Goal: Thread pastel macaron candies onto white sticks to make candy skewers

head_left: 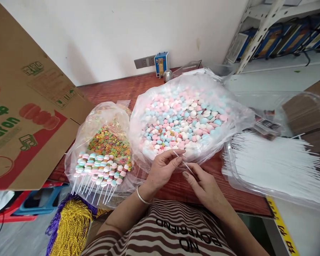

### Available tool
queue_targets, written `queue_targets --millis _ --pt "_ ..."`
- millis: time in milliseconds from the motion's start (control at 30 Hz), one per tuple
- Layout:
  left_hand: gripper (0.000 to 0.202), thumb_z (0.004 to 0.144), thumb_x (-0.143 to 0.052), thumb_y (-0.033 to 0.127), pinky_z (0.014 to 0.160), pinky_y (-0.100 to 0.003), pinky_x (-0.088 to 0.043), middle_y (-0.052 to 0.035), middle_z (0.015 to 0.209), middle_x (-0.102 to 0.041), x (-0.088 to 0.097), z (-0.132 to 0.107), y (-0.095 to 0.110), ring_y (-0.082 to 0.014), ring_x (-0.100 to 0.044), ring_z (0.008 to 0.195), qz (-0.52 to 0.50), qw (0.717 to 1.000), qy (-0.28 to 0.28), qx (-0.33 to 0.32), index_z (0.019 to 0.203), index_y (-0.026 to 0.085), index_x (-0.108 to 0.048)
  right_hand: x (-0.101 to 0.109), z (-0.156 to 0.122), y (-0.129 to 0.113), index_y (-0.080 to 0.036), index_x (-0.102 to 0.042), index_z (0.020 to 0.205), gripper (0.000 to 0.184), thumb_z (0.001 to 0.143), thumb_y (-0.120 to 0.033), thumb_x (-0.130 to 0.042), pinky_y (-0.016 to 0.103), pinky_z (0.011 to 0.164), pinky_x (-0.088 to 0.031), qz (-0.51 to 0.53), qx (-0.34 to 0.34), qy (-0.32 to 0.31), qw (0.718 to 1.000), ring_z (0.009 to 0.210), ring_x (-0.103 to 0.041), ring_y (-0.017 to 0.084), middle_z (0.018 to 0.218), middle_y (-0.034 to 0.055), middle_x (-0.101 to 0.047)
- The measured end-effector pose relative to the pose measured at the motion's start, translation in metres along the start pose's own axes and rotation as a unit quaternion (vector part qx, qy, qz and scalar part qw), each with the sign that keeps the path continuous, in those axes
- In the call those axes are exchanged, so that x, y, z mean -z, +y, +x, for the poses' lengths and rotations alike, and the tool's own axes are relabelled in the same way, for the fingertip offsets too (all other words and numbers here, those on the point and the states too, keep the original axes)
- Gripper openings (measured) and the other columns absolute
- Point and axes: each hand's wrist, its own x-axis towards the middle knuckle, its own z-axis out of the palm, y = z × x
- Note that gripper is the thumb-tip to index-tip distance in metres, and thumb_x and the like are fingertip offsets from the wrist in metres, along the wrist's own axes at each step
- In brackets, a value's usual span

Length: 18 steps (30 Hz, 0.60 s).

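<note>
A thin white stick (181, 160) is pinched between both hands at the front edge of the wooden table (117, 90). My left hand (164, 170) grips its upper part with thumb and fingers. My right hand (204, 186) holds its lower end with closed fingers. Just beyond the hands lies a large clear bag (237, 117) full of pink, blue and white round candies (184, 121). To the left, a smaller clear bag (77, 156) holds colourful ring candies (110, 142) and several finished candy skewers (101, 170).
A clear plastic tray (256, 190) at the right holds many white sticks (277, 160). A big cardboard box (24, 106) stands at the left. A small blue device (161, 64) sits by the wall. Metal shelving (266, 21) stands at the back right.
</note>
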Motion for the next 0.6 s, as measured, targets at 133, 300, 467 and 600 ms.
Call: queue_targets --millis 133,300,467,600 --pt "0.024 0.091 -0.072 0.035 0.077 -0.029 -0.060 -0.0036 0.092 -0.077 0.008 -0.001 0.000 -0.0136 -0.070 0.076 0.031 0.997 0.026 -0.065 0.112 0.024 -0.075 -0.002 -0.007 0.002 -0.023 -0.067 0.115 0.022 0.100 -0.034 -0.055 0.036 0.088 -0.056 -0.014 0.047 0.171 0.984 0.104 -0.070 0.025 0.113 0.0094 -0.074" --pt "0.024 0.098 -0.058 0.017 0.088 -0.038 -0.064 -0.0045 0.103 -0.078 0.017 -0.016 0.009 -0.0199 -0.075 0.100 0.238 0.891 0.028 -0.387 0.110 0.029 -0.074 -0.001 -0.021 -0.005 -0.025 -0.072 0.094 0.023 0.101 -0.034 -0.052 0.045 0.091 -0.055 0.031 0.057 0.259 0.964 0.097 -0.070 0.027 0.095 0.0094 -0.075" --pt "0.032 0.095 -0.059 0.012 0.098 -0.038 -0.063 -0.0040 0.114 -0.078 0.011 -0.020 0.001 -0.0210 -0.073 0.112 0.378 0.758 -0.241 -0.473 0.121 0.028 -0.069 -0.004 0.002 -0.021 -0.023 -0.068 0.112 0.031 0.102 -0.047 -0.051 0.036 0.074 -0.060 0.362 -0.110 0.158 0.912 0.083 -0.072 0.022 0.084 0.0061 -0.074" --pt "0.038 0.098 -0.052 0.013 0.100 -0.036 -0.061 -0.0059 0.126 -0.074 0.025 0.005 -0.001 -0.0187 -0.070 0.118 0.448 0.765 -0.142 -0.439 0.132 0.026 -0.064 0.003 0.014 -0.015 -0.024 -0.067 0.106 0.020 0.099 -0.042 -0.058 0.027 0.057 -0.053 0.390 -0.067 0.275 0.876 0.060 -0.062 0.014 0.068 -0.0020 -0.061"
